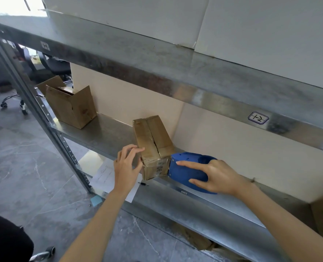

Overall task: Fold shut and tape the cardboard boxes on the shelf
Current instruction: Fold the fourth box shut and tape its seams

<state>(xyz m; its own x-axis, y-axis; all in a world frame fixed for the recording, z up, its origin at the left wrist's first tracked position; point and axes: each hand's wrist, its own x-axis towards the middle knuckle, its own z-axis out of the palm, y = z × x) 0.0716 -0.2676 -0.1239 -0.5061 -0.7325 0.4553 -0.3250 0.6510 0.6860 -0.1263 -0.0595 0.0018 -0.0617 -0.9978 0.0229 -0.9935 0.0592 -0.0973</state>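
Here on the middle shelf (104, 133) sits the closed box (153, 146), flaps folded down with the seam running along its top, its back near the beige panel (128, 99) behind. The left hand (126, 167) grips the box's near left corner, fingers bent over the top edge and thumb against the front face. The right hand (215, 176) holds the blue tape dispenser (189, 171), index finger stretched along its top and thumb curled beneath, and the dispenser's nose touches the box's front right edge. Further left on the same shelf stands the open box (71, 106), flaps up, well apart from the hands. The upper shelf (156, 59) hangs low overhead and crowds the space above the work; a handwritten label (258, 118) sticks to its front lip. A steel upright (43, 114) bounds the bay on the left. Below, a paper sheet (104, 176), a pen (143, 184) and a blue sticky note (96, 201) lie near the lower level, and an office chair (15, 103) stands beyond the rack.
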